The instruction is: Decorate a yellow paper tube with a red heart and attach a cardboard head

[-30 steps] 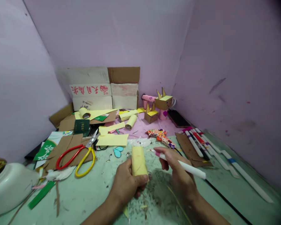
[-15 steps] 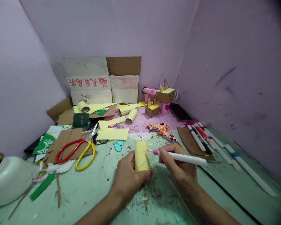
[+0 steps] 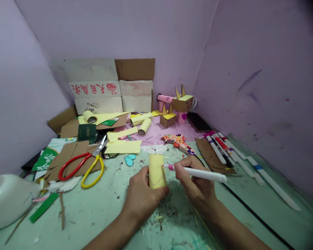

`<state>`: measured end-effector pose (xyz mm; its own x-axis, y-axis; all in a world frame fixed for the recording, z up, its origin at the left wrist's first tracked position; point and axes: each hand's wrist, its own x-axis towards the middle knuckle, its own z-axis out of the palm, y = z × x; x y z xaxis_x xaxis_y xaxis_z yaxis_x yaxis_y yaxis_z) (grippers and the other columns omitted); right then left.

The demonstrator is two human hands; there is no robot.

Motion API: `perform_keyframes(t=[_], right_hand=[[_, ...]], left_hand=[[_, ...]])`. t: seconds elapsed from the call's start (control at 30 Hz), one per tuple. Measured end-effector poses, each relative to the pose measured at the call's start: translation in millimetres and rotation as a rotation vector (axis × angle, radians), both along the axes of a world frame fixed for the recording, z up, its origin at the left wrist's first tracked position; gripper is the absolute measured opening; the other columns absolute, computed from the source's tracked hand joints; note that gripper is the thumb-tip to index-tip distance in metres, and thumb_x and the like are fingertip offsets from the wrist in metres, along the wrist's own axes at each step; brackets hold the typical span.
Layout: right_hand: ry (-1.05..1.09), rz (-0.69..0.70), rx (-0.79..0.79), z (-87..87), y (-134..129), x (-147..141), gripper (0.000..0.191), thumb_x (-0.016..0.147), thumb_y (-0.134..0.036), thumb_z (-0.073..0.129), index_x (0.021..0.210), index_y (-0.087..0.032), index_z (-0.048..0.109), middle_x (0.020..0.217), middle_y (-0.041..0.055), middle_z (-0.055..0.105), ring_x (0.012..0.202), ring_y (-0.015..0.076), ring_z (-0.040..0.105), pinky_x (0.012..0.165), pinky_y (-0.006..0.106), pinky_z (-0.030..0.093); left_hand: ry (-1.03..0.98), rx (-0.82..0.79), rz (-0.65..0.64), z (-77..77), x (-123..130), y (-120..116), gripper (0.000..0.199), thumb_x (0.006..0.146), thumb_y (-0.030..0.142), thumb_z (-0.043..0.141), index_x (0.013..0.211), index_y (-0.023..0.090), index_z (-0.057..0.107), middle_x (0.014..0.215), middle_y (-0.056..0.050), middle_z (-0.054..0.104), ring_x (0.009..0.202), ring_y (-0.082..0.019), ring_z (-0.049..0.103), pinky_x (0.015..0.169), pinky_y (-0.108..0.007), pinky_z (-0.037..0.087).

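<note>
Between clamped left fingers point(image 3: 144, 172), yellow roll point(image 3: 156, 170); right fingers point(image 3: 190, 161) pinch marker point(image 3: 205, 174), pink tip point(image 3: 170, 167) at roll's edge.

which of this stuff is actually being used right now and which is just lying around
In use:
- yellow roll, held in the left hand
- pink-tipped marker, held in the right hand, its tip at the roll

Lying about, untouched:
- red-and-yellow scissors
- blue heart-shaped cutout
- dark phone
- green booklet
</note>
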<state>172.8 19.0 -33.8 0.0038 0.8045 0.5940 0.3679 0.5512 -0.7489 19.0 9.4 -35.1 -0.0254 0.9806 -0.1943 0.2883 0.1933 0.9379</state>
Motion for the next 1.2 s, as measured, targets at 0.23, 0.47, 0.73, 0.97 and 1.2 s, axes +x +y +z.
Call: perform_keyframes(t=[0.23, 0.47, 0.73, 0.97, 1.2], right_hand=[[-0.024, 0.013, 0.022, 2.2, -0.5, -0.3, 0.018, 0.090, -0.021, 0.054, 0.072, -0.020, 0.056, 0.058, -0.0040, 0.055, 0.048, 0.0101, 0.050, 0.046, 0.022, 0.038], [-0.024, 0.004, 0.026, 2.8, 0.4, -1.1, 0.018, 0.089, -0.019, 0.054, 0.071, -0.020, 0.055, 0.057, -0.0049, 0.054, 0.047, 0.0096, 0.049, 0.046, 0.021, 0.037], [0.015, 0.002, 0.008, -0.9, 0.5, 0.9, 0.017, 0.090, -0.020, 0.054, 0.073, -0.021, 0.056, 0.058, -0.0059, 0.051, 0.047, 0.0095, 0.047, 0.045, 0.022, 0.035], [0.011, 0.003, 0.008, -1.0, 0.3, -1.2, 0.017, 0.089, -0.018, 0.054, 0.072, -0.021, 0.056, 0.058, -0.0058, 0.052, 0.048, 0.0090, 0.048, 0.046, 0.021, 0.035], [0.056, 0.017, -0.014, -3.0, -0.3, 1.0, 0.018, 0.090, -0.020, 0.055, 0.072, -0.021, 0.057, 0.059, -0.0062, 0.052, 0.049, 0.0093, 0.047, 0.048, 0.022, 0.035]], left_hand=[[0.035, 0.003, -0.011, 2.3, 2.2, -1.6, 0.037, 0.059, 0.021, 0.071, 0.095, 0.015, 0.065, 0.080, -0.008, 0.072, 0.067, -0.022, 0.062, 0.055, -0.029, 0.045], [0.029, -0.020, -0.031, 5.6, 2.3, -1.4, 0.042, 0.059, 0.021, 0.071, 0.099, 0.014, 0.063, 0.085, -0.007, 0.072, 0.072, -0.022, 0.063, 0.059, -0.029, 0.046], [0.028, -0.023, -0.038, 4.5, 1.6, -1.0, 0.041, 0.058, 0.021, 0.071, 0.098, 0.014, 0.062, 0.082, -0.007, 0.071, 0.069, -0.021, 0.061, 0.056, -0.029, 0.045], [0.035, -0.021, -0.029, 2.4, 0.9, -1.3, 0.040, 0.058, 0.021, 0.071, 0.097, 0.015, 0.062, 0.082, -0.007, 0.071, 0.070, -0.022, 0.062, 0.056, -0.029, 0.046], [0.033, -0.026, -0.037, 3.7, 1.1, -1.2, 0.041, 0.058, 0.021, 0.071, 0.098, 0.014, 0.062, 0.081, -0.007, 0.071, 0.068, -0.021, 0.061, 0.056, -0.029, 0.045]])
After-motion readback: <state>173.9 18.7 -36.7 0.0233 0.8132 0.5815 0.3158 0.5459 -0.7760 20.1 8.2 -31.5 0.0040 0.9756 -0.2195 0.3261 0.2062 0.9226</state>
